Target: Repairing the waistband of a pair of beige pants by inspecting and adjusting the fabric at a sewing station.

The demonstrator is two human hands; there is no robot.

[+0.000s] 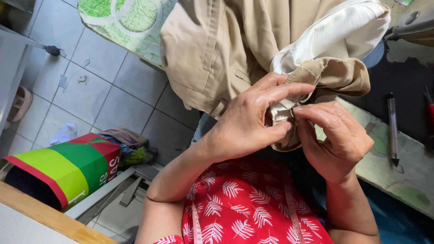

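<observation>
A pair of tan trousers [217,49] with white pocket lining [337,31] hangs over the table edge in front of me. My left hand [251,119] pinches a fold of the tan and white fabric near the waistband. Facing it, my right hand [337,140] grips the same fold from the right, fingertips almost touching those of the left. Something small and thin seems to be pinched between the fingers, but it is too small to make out. I wear a red top with a white leaf print [244,205], with a measuring tape [291,208] around my neck.
A pen-like tool [392,129] lies on the green patterned table cover [389,167] at right. Part of a sewing machine [413,27] shows at top right. On the tiled floor at left stand a red, green and yellow bag [68,169] and a metal frame [117,190].
</observation>
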